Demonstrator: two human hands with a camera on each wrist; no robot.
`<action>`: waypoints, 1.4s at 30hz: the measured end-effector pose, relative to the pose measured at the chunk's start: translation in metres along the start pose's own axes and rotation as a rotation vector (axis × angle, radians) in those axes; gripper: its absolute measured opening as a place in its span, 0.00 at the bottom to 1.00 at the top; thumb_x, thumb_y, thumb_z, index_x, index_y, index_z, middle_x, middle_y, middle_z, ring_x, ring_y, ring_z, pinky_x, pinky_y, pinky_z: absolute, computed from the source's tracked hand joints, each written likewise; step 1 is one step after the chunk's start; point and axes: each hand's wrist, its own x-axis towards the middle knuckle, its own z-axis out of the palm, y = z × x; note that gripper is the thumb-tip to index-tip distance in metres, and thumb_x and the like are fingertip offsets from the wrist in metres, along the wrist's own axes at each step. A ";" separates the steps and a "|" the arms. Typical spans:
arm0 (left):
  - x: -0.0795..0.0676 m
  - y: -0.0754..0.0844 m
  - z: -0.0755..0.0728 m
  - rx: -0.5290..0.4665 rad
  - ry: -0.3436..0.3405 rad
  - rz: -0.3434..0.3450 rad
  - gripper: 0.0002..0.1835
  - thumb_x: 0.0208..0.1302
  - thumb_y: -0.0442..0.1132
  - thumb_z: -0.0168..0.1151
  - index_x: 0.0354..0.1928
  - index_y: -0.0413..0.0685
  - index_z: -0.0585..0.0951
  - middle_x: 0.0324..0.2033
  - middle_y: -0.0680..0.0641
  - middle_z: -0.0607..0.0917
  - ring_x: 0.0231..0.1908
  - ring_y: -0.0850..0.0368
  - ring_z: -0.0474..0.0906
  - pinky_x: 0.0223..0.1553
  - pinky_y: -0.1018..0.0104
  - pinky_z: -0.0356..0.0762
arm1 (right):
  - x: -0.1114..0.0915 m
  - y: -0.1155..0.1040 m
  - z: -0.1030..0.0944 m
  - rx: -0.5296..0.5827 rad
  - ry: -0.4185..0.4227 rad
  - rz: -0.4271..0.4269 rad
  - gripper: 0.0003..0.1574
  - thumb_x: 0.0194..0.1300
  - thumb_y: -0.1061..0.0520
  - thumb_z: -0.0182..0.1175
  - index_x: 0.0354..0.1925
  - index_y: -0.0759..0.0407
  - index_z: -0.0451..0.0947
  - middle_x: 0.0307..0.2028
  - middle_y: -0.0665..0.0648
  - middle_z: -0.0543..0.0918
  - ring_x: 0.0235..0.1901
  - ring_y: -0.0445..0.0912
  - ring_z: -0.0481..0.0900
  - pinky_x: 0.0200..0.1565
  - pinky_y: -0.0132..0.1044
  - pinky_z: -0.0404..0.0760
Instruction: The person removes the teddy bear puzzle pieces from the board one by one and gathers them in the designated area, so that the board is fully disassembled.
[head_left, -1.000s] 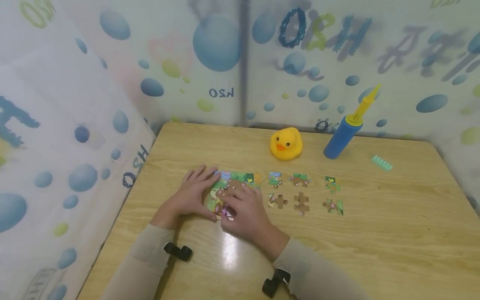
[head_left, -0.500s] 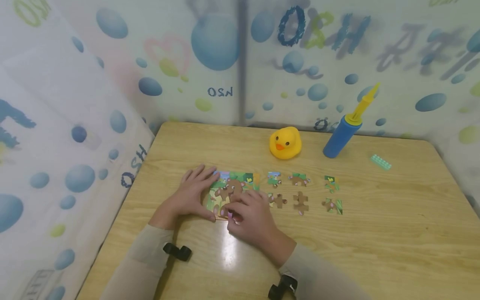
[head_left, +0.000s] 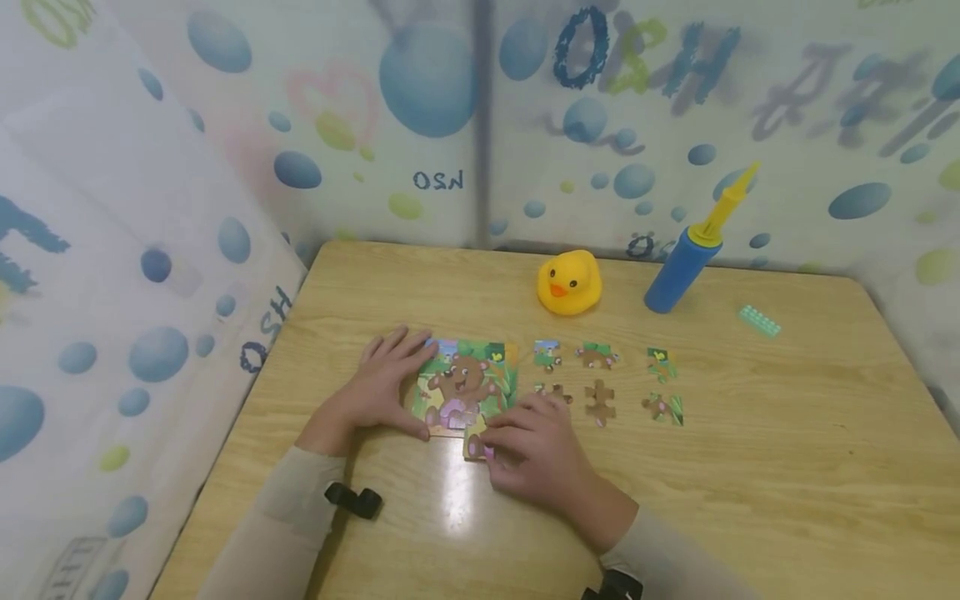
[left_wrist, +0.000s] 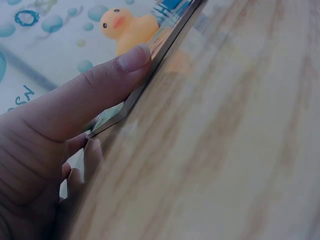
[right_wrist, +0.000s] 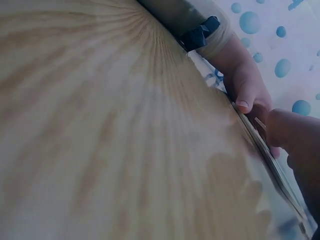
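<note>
In the head view, a bear jigsaw puzzle (head_left: 467, 375) lies flat on the table. My left hand (head_left: 381, 382) rests along its left side, fingers spread and thumb at the lower left corner. The left wrist view shows that thumb (left_wrist: 100, 87) lying straight against the board's edge. My right hand (head_left: 540, 454) pinches a puzzle piece (head_left: 474, 442) with a bear's foot on it, just below the puzzle's bottom edge. That piece is partly hidden by the fingers. The right wrist view shows the right fingers (right_wrist: 287, 130) close to the board's edge.
Several loose puzzle pieces lie in two rows to the right, among them a brown one (head_left: 600, 403). Behind them are a yellow rubber duck (head_left: 570, 283), a blue hand pump (head_left: 682, 271) with a yellow nozzle, and a mint toy brick (head_left: 760, 320). Patterned walls border the table (head_left: 750, 500).
My right hand has moved right and toward me, drawing the pinched piece off the puzzle's lower part to below its edge. More of the bear picture shows now. The left hand stays put.
</note>
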 end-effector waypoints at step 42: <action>0.000 0.001 0.000 -0.013 0.002 0.002 0.77 0.32 0.75 0.84 0.83 0.45 0.62 0.84 0.40 0.54 0.82 0.28 0.38 0.76 0.27 0.30 | -0.054 0.016 -0.059 -0.120 -0.077 0.166 0.12 0.44 0.54 0.69 0.32 0.42 0.88 0.40 0.40 0.89 0.44 0.45 0.79 0.51 0.57 0.68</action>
